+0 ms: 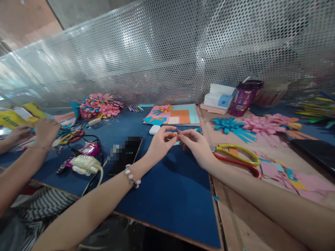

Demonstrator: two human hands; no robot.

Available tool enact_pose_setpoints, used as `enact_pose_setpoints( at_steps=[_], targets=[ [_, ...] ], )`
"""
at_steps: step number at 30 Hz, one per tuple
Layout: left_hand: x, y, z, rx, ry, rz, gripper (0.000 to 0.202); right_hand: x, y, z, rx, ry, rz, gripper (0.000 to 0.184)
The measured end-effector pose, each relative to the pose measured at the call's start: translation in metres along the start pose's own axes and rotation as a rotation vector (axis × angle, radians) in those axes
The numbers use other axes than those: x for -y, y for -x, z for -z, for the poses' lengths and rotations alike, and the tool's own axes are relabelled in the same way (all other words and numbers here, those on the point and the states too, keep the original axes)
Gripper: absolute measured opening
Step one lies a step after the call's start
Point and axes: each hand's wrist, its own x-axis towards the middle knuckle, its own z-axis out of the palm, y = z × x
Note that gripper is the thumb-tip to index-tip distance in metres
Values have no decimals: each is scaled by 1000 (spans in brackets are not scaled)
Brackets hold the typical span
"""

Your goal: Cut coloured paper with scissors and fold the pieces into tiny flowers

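My left hand [161,142] and my right hand [195,143] meet above the blue tabletop [180,202], fingertips pinched together. Between my left fingers shows a small orange paper piece [173,135]. A thin pink strip [179,131] sticks out at my right fingertips; my fingers hide most of both. Just behind my hands lie stacked coloured paper sheets [193,113] with a small orange and pink paper flower [164,108] on them. A white earbud case [154,129] rests beside my left hand. Scissors with red and yellow handles [239,155] lie by my right wrist.
A phone [128,153] and cables with a pale plug [86,164] lie left. A co-worker's hands [45,131] work at far left near a paper flower pile [101,106]. Paper flowers [261,126], a purple cup [245,99] and tissues [218,99] stand right. A perforated metal screen [167,52] rises behind.
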Motion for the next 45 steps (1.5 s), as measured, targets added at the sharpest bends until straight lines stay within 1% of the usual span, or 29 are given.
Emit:
enact_pose_setpoints(
  at_steps=[3, 8, 14, 20, 28, 32, 35, 40, 42, 45],
  targets=[
    [1, -1, 0, -9, -30, -13, 36, 2, 1, 0, 5, 0, -12, 24],
    [1, 1, -1, -11, -62, -42, 34, 1, 1, 1, -3, 38, 5, 27],
    [0, 4, -2, -13, -29, -85, 35, 2, 1, 1, -33, 30, 28, 24],
    [0, 3, -4, -21, 23, -89, 38, 2, 1, 1, -72, 62, 45, 23],
    [5, 1, -3, -27, 42, -108, 32, -4, -3, 3, -52, 49, 5, 25],
    [6, 1, -3, -58, 16, -101, 32, -6, -3, 3, -43, 50, 4, 25],
    [7, 1, -2, -59, -6, -99, 32, -7, -3, 4, -43, 39, 7, 24],
    [6, 1, -1, -48, -30, -95, 29, -3, -2, 3, -34, -40, -18, 19],
    [5, 1, -1, -46, -40, -98, 28, 0, 0, 2, -28, -65, -32, 20],
    [5, 0, -1, -50, -54, -102, 28, 2, 0, 1, -23, -38, -32, 24]
  ],
)
